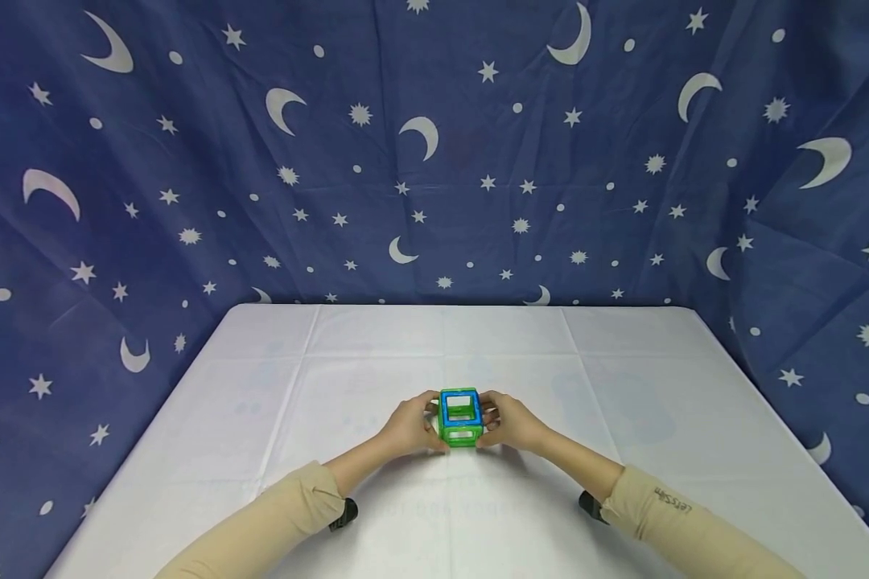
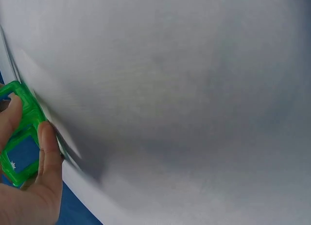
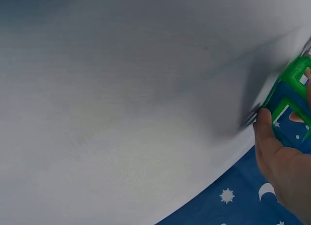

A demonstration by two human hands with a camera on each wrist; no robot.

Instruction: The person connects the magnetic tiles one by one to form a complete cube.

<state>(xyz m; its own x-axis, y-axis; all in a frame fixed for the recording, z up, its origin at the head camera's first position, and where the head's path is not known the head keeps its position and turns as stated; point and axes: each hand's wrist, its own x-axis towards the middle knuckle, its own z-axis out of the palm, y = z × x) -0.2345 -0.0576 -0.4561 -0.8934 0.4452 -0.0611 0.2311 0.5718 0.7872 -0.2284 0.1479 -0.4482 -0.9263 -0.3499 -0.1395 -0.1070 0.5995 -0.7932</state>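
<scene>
A small cube of see-through magnetic tiles (image 1: 462,423) sits on the white-covered table near its middle, with green-framed sides and a blue-framed square on top. From the left, my left hand (image 1: 409,426) grips it, thumb low at the near corner and fingers along the far side. My right hand (image 1: 516,424) holds the opposite side in much the same way. In the left wrist view, the thumb and a finger lie against the green frames (image 2: 31,111). The right wrist view has green and blue frames (image 3: 291,79) at its right edge, partly covered by fingers.
White cloth with fold creases covers the table (image 1: 362,338). A dark blue curtain (image 1: 463,153) printed with moons and stars hangs behind and along both sides. Black wrist bands (image 1: 343,515) show below both sleeves.
</scene>
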